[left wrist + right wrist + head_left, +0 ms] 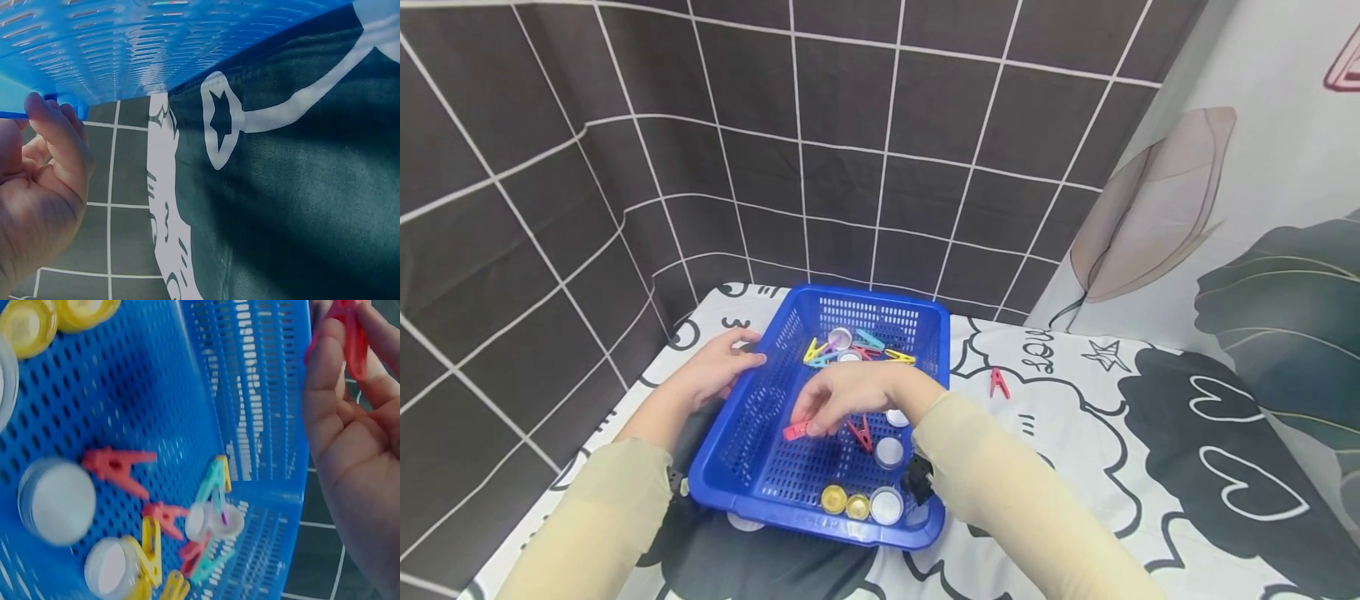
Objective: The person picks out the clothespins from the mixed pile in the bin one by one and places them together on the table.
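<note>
My left hand point(718, 367) grips the left rim of a blue plastic basket point(805, 525); the left wrist view shows its fingers curled at the rim. Over the inside of the basket, my right hand point(850, 392) pinches a red clothespin point(795, 430) between thumb and fingers. Below it, another red clothespin point(861, 433) lies on the basket floor beside a small round jar point(890, 452) with a white top. Yellow clothespins point(900, 357), a teal clothespin point(870, 339) and more small jars lie mixed toward the far end, partly hidden by my right hand.
Two small yellow jars point(833, 499) and a white-topped jar point(887, 506) stand along the basket's near wall. Outside, a red clothespin point(998, 382) lies on the patterned cloth point(1060, 433) to the right. A dark grid-patterned curtain point(842, 175) hangs behind the basket.
</note>
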Demonstrator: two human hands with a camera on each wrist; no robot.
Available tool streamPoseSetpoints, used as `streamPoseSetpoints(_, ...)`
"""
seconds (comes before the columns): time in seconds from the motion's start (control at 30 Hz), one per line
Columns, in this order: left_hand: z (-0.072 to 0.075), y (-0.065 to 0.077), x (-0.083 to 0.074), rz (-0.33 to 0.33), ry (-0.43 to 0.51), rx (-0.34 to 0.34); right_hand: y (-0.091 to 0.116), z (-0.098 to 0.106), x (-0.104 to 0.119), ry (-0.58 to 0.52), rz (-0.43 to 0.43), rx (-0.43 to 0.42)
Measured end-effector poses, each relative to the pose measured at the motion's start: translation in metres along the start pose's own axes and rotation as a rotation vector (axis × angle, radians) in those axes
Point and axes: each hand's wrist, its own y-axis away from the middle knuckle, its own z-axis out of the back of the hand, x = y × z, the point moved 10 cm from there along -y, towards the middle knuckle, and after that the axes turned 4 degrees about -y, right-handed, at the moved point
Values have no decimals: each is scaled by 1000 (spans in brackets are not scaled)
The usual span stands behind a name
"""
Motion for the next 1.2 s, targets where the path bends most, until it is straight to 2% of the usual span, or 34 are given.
streamPoseSetpoints(0.07,0,1,0,1,7,-1,4,7,3,30,12,-27)
streamPoseSetpoints(0.23,-1,2,-1,-2,21,4,18,22,3,-8,20,-69)
streamPoseSetpoints(0.47,0,2,-1,3,12,-1,43,43,-7,5,-32,-145)
streamPoseSetpoints(0.9,0,1,1,5,8,7,96,87,-36,73,-129,-401)
streamPoseSetpoints(1.2,0,0,1,-5,14,11,144,115,-65,72,-184,-593)
